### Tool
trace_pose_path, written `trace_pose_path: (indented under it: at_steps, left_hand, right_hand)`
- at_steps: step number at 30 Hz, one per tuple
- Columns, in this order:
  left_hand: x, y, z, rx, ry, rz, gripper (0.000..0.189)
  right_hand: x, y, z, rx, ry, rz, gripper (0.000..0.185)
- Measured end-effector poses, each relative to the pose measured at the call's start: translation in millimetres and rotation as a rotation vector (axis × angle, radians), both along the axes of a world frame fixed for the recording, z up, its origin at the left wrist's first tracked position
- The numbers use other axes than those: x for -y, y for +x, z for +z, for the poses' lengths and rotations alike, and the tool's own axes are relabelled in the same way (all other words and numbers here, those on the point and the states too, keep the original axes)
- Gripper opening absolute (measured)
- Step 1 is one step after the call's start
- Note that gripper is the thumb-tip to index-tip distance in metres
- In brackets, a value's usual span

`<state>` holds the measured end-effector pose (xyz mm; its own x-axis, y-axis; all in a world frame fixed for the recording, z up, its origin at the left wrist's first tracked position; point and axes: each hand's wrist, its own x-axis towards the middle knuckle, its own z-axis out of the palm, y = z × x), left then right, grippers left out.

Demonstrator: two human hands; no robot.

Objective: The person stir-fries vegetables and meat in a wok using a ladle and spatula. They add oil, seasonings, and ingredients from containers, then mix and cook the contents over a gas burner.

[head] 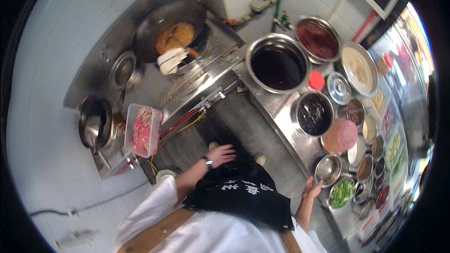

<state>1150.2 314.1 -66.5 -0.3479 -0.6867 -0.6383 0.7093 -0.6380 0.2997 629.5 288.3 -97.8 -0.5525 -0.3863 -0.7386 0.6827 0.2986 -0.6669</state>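
Observation:
My left hand [220, 155], with a watch on the wrist, hovers over the front of the black apron [242, 193], fingers spread and holding nothing that shows. My right hand [312, 188] is at the edge of the steel counter, its fingertips at the rim of a small steel bowl [328, 170]; whether it grips the bowl is unclear. Chopped greens [341, 192] fill a steel bowl just beside it. At the left, a clear plastic container of raw sliced meat [143, 130] stands at the stove's front edge. A large wok [154, 31] on the stove holds orange-brown liquid [175, 37].
On the right counter stand steel pots of dark liquid [278, 64], red sauce [318, 40] and pale paste [359, 68], with several seasoning bowls. A folded cloth [172, 60] lies by the wok. A second wok [93, 123] sits at far left. Grey floor [246, 116] runs between stove and counter.

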Motion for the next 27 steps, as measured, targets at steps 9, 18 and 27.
trace_pose_path:
  at_steps: [9, 18, 27]
  left_hand:
    - [-229.9, 204.9, 56.1, 0.389, 0.472, 1.197, 0.111]
    - [-191.3, 284.6, 22.9, 0.344, -0.283, 1.221, 0.065]
    - [-221.2, 268.4, -40.2, 0.372, -0.165, 1.099, 0.064]
  right_hand:
    - [121.4, 283.4, 184.0, -0.051, -0.336, 1.538, 0.04]
    - [311.9, 642.0, 232.5, -1.769, -0.325, 2.274, 0.065]
    - [306.4, 602.9, 369.1, -1.725, -0.458, 2.1, 0.045]
